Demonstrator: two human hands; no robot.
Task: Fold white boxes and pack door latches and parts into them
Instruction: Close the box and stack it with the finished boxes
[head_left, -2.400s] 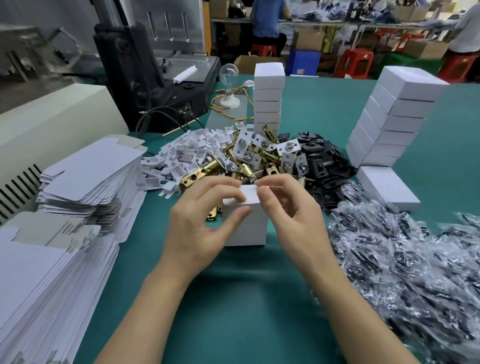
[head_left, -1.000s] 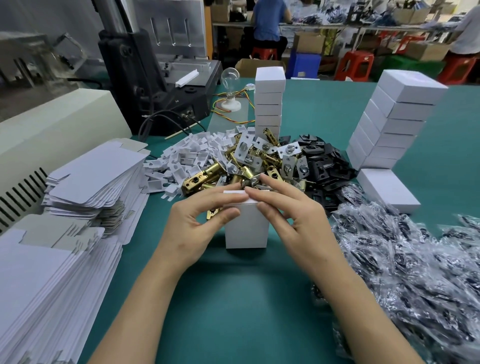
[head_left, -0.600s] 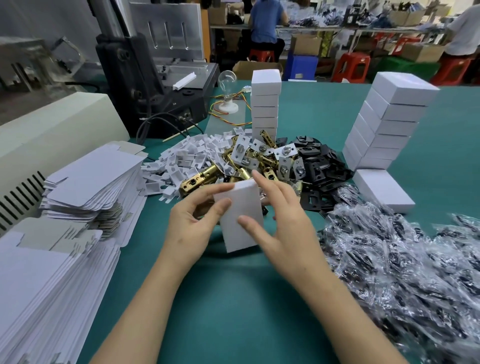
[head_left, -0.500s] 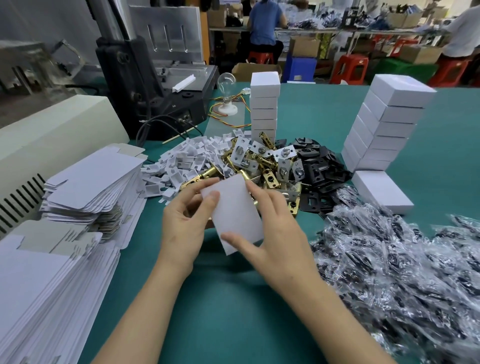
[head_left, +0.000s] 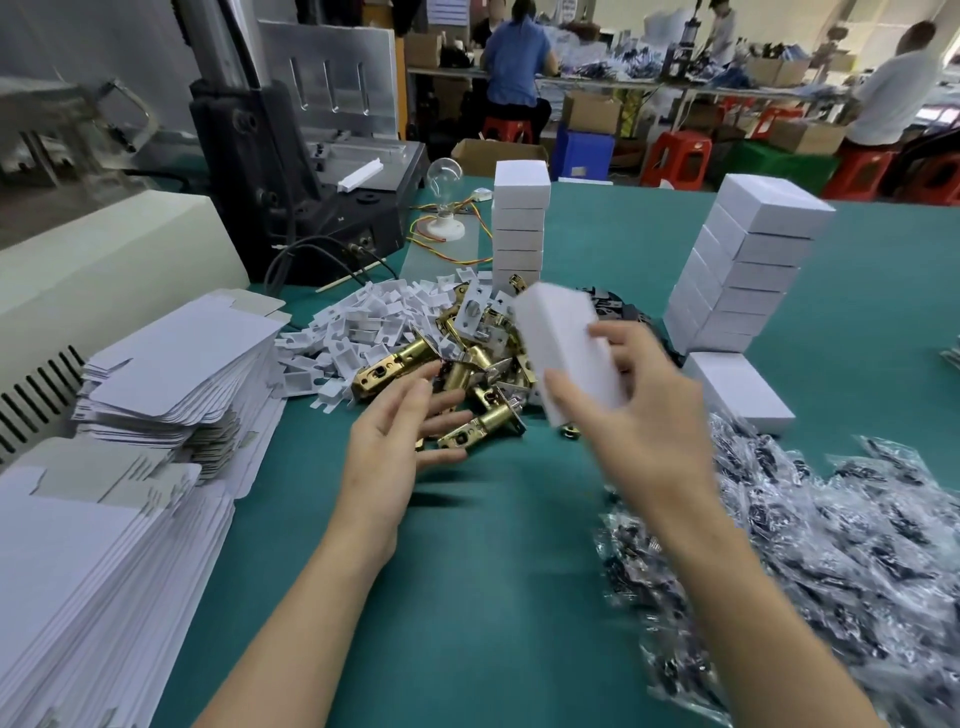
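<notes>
My right hand (head_left: 636, 415) grips a closed white box (head_left: 563, 348), lifted above the table and tilted toward the right. My left hand (head_left: 400, 441) hovers with fingers spread and holds nothing, just in front of the heap of brass door latches (head_left: 457, 374). White plastic parts (head_left: 363, 327) lie left of the latches and black parts (head_left: 623, 312) behind the box. Flat unfolded box blanks (head_left: 171, 364) are stacked at the left.
Two stacks of closed white boxes stand at the back centre (head_left: 519, 223) and at the right (head_left: 743, 275), with a single box (head_left: 737, 389) lying below the right one. Bagged black parts (head_left: 831, 545) cover the right foreground. A machine (head_left: 291, 171) and a bulb (head_left: 447, 208) stand behind.
The box was closed upright on the table with both hands, then tipped and lifted. Now only my right hand holds it, moved up and right; my left hand has let go.
</notes>
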